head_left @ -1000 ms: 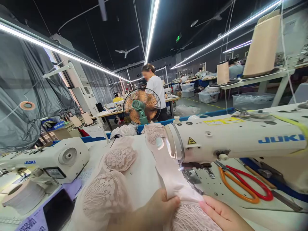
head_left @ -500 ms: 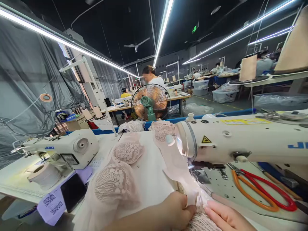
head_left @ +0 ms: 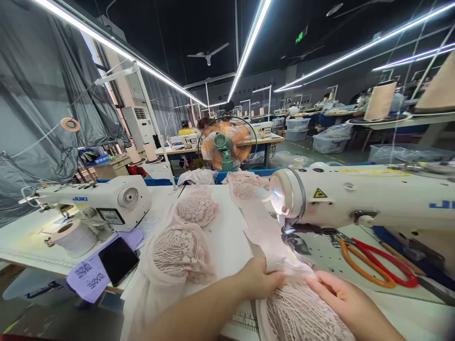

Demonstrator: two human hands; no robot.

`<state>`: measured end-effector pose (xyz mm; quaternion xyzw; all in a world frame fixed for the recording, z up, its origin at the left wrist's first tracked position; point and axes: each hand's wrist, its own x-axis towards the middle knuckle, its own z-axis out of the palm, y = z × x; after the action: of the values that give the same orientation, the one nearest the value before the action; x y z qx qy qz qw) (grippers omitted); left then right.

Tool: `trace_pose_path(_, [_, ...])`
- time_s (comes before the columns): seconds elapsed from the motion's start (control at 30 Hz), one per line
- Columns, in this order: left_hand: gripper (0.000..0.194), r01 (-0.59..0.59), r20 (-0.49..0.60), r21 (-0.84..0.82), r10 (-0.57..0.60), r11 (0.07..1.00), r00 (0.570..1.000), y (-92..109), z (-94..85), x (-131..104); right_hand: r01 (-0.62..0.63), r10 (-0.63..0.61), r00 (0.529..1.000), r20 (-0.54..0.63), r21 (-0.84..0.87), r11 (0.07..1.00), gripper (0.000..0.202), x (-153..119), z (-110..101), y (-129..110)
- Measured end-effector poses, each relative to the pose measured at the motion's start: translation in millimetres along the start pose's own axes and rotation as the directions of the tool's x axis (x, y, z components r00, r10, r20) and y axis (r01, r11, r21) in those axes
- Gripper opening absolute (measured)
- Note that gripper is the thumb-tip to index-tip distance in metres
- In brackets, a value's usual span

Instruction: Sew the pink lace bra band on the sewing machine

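Observation:
My left hand [head_left: 261,278] pinches the left edge of a pale pink lace garment [head_left: 302,312] at the front of the machine table. On the garment's right side, my right hand [head_left: 334,289] grips the fabric between thumb and fingers. A pale strip of the fabric [head_left: 261,225] runs back from my hands, past the left of the sewing machine head [head_left: 284,196]. The machine's needle area is mostly hidden. Left of my hands, more lace cups [head_left: 177,253] lie on the white table.
Orange and red-handled scissors [head_left: 377,267] lie on the right. A black phone [head_left: 118,260] rests on purple paper [head_left: 85,277] at left, near a white roll [head_left: 73,237] and second sewing machine [head_left: 121,203]. Behind stands a fan [head_left: 227,144], with a person partly hidden behind it.
The garment's lace part has come further into view between my hands. My left hand has moved up slightly, and my right hand has shifted right and up. The person behind the fan is lower.

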<state>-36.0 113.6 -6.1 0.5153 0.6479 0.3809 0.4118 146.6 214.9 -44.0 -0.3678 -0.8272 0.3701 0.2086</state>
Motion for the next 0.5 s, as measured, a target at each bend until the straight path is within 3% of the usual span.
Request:
trace_pose_path(0.23, [0.034,-0.014,0.078,-0.180,0.029,0.984,0.997,1.2,-7.1,2.5,-0.029,0.026,0.994,-0.102,-0.028,0.999,0.035,2.6,-5.8,-21.9])
trace_pose_path(0.3, [0.035,0.004,0.065,-0.247,0.012,0.969,0.998,-1.1,-8.1,4.3,-0.068,0.067,0.987,-0.148,-0.004,0.998,0.035,-8.9,-12.9,-17.9])
trace_pose_path(0.4, [0.040,0.048,0.077,-0.346,-0.023,0.937,0.997,-2.9,-10.0,4.8,-0.125,0.149,0.965,-0.217,0.124,0.984,0.044,-49.5,-18.6,1.4])
trace_pose_path(0.43, [0.042,0.063,0.092,-0.375,-0.030,0.925,0.995,-2.8,-10.9,4.3,-0.104,0.142,0.974,-0.177,0.207,0.973,0.039,-67.3,-17.0,10.5])
trace_pose_path(0.5, [0.045,0.106,0.141,-0.433,-0.049,0.895,0.989,-1.2,-12.5,2.5,-0.105,0.101,0.994,0.030,0.391,0.914,0.030,-102.5,-6.6,29.1])
